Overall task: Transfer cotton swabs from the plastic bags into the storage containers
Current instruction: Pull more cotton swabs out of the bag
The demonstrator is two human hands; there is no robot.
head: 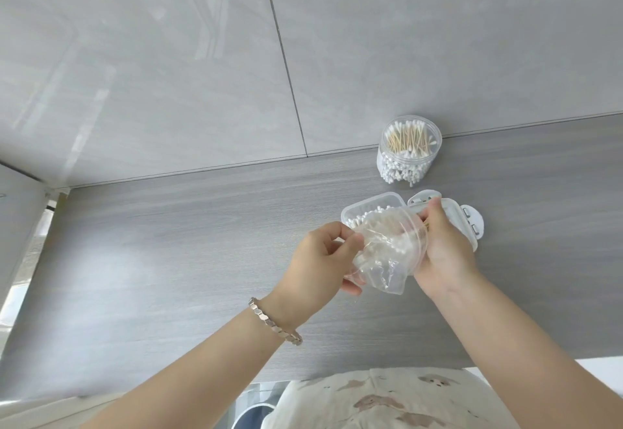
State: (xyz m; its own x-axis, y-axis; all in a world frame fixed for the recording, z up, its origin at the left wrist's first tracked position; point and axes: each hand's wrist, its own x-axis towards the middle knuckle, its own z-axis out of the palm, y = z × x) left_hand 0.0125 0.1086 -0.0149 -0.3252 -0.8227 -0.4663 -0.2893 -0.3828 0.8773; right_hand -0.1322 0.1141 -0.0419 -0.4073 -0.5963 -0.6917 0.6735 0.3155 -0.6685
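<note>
Left hand point(320, 260), right hand point(445, 253): both curled on plastic bag point(381, 261), seemingly above open container point(371, 198).

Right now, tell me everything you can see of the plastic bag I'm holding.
The plastic bag is clear, thin and crinkled, with white-tipped cotton swabs bunched inside. It is held above the grey counter, partly over the open rectangular container. The left hand pinches its left side and the right hand grips its right end. Which end is open cannot be told.
</note>
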